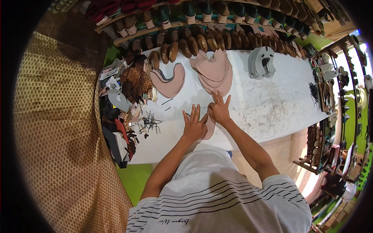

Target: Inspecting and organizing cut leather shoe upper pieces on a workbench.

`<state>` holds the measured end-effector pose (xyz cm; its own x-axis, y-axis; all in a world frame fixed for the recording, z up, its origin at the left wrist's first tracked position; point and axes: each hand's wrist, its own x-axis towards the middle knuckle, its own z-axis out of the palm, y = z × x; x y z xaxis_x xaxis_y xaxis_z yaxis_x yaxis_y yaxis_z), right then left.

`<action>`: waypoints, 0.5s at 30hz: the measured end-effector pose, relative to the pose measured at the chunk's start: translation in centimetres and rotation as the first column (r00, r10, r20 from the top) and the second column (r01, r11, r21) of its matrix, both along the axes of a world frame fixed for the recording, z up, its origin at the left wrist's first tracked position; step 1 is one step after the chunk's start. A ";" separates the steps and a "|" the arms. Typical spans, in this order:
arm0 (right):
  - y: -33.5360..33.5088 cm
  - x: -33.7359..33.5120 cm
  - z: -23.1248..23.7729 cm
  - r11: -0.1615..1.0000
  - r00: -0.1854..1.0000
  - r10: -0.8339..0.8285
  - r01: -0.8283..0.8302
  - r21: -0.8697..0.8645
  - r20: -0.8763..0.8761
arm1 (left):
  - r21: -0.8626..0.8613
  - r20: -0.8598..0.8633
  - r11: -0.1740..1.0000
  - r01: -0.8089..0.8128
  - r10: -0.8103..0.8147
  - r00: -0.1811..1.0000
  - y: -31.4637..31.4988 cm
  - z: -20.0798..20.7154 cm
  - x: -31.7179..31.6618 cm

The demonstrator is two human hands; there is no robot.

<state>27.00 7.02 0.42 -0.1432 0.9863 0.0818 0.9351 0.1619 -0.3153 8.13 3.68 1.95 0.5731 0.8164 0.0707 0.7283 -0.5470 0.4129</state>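
On the white table lies a curved pale-pink shoe-upper piece [210, 129], partly hidden under my hands. My left hand [194, 125] is at its left edge, thumb and forefinger closed on it while the other fingers stretch away over the table. My right hand [220, 110] pinches its far end between thumb and forefinger, with the remaining fingers spread out. Just beyond my right fingertips sits a fanned stack of similar pink pieces [214, 72]. Further left, another pink pile [173, 82] carries a dark curved strip [166, 79].
A stack of grey cut pieces [259, 64] stands at the far right of the table. Scraps [136, 79] and dark thin strips [149, 122] crowd the left side. Brown shoe lasts [202, 42] line the back edge, below racks of shoes [190, 12]. A patterned curtain [58, 116] hangs left.
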 end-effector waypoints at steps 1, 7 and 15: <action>0.1 -0.1 0.0 1.000 1.000 -0.020 0.020 0.008 -0.001 | 0.000 0.000 1.000 0.000 0.000 1.000 0.0 0.0 0.0; 0.7 -0.8 0.2 0.997 0.993 -0.069 0.072 -0.034 0.095 | -0.094 0.014 0.995 -0.029 0.030 0.999 1.0 1.0 0.5; -0.5 -0.9 0.5 0.993 0.994 -0.109 0.110 -0.045 0.009 | -0.120 -0.054 0.992 -0.037 0.031 0.998 1.4 0.9 0.4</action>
